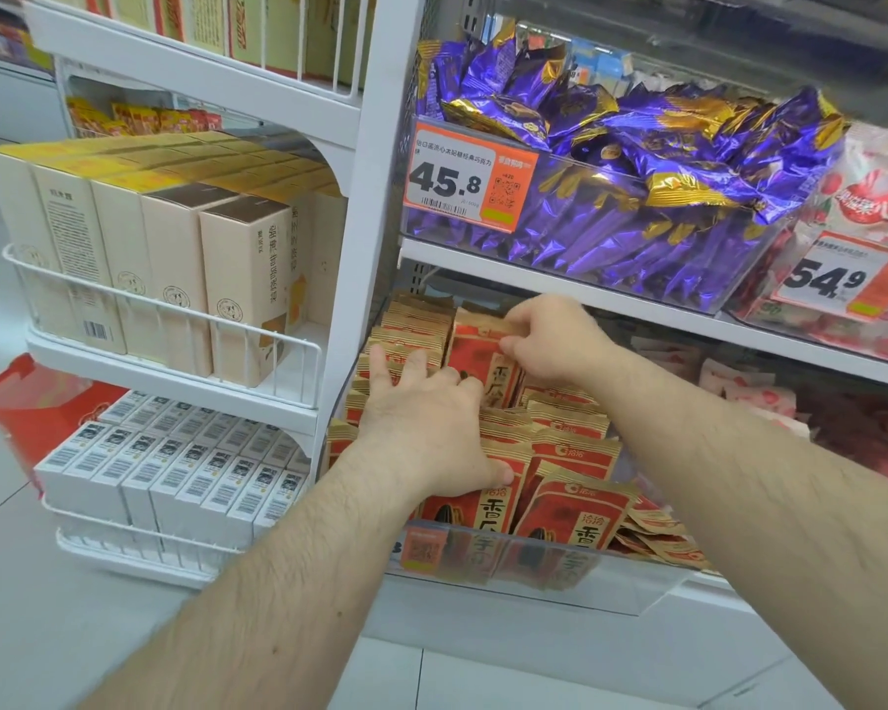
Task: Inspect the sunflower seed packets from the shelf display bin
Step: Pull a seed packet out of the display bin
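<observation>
Your right hand [549, 340] pinches the top edge of one upright sunflower seed packet [483, 351] at the back of the display bin [560, 581], while your left hand [426, 422] rests with fingers extended on the packet rows [570, 453] in front. Pulling sharply could drag neighbouring packets out or topple the rows, since they are packed tightly together. On the shelf above, a clear bin [431, 233] holds purple-wrapped sweets [636, 161].
</observation>
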### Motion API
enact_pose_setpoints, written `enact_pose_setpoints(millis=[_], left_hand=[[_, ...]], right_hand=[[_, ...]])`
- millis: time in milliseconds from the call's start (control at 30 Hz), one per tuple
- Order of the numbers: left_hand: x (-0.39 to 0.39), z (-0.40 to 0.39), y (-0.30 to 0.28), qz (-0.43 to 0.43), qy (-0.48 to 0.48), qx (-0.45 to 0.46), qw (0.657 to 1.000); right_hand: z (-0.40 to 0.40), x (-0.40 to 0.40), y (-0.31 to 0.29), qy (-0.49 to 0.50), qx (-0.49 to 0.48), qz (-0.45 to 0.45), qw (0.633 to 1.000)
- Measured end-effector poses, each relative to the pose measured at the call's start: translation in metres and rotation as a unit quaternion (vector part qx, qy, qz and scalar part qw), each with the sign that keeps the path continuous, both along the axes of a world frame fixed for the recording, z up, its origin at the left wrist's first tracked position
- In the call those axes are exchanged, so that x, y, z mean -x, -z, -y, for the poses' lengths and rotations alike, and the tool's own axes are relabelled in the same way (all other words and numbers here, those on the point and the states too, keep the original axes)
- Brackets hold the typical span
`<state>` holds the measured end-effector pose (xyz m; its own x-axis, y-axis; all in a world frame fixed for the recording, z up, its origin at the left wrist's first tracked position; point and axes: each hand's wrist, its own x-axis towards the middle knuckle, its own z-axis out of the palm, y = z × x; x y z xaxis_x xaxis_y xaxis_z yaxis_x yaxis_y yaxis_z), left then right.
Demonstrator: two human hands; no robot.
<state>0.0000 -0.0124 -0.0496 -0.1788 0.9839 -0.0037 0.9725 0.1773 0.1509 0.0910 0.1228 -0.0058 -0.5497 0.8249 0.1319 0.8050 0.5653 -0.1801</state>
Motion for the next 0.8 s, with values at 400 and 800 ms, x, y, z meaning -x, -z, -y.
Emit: enact_pose_setpoints(millis=[400,800], left_hand=[[0.001,0.0,0.002,0.006,-0.003,0.006,1.0],[0.004,0.01,-0.003,0.021,0.009,-0.019,1.0]], right_hand=[[0.054,-0.076,-0.002,0.129,0.047,-0.701,0.7],[0.107,-0.122,0.024,0.123,0.047,-0.686,0.716]])
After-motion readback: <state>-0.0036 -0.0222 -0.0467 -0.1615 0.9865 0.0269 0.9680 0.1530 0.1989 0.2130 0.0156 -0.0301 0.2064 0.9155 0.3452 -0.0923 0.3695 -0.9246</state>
